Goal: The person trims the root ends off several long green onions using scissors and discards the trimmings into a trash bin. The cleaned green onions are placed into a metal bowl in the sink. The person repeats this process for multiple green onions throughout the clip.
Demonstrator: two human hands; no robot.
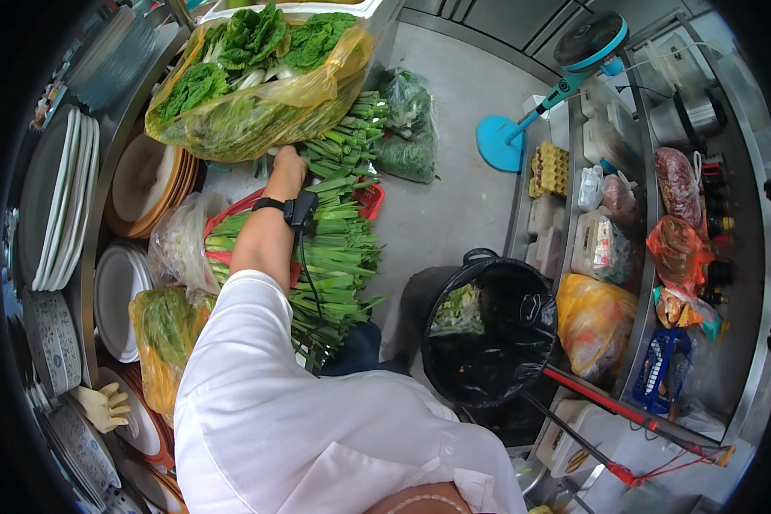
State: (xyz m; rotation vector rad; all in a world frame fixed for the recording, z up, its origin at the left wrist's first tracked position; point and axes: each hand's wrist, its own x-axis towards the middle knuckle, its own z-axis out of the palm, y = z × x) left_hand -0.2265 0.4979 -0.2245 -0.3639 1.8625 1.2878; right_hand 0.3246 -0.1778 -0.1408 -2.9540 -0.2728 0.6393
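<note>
My left hand [289, 160] reaches in beneath the edge of a yellow plastic bag [261, 133] filled with leafy green lettuce [253, 38]. Its fingers are hidden there, so their grip does not show. Bundles of long, flat green-leaved stalks [338, 244] lie under and beside my left forearm, some reaching up next to the hand. A black device is strapped to my wrist, with a cable hanging from it. A bit of red basket [368, 201] shows among the leaves. My right hand is out of view.
Right of me stands a black lined bin [488, 343] with vegetable scraps inside. A blue fan [501, 141] stands on the floor, near bagged greens [407, 128]. Plates [141, 184] fill the left shelves; bags and egg trays [548, 169] line the right. A red pole [608, 403] slants beside the bin.
</note>
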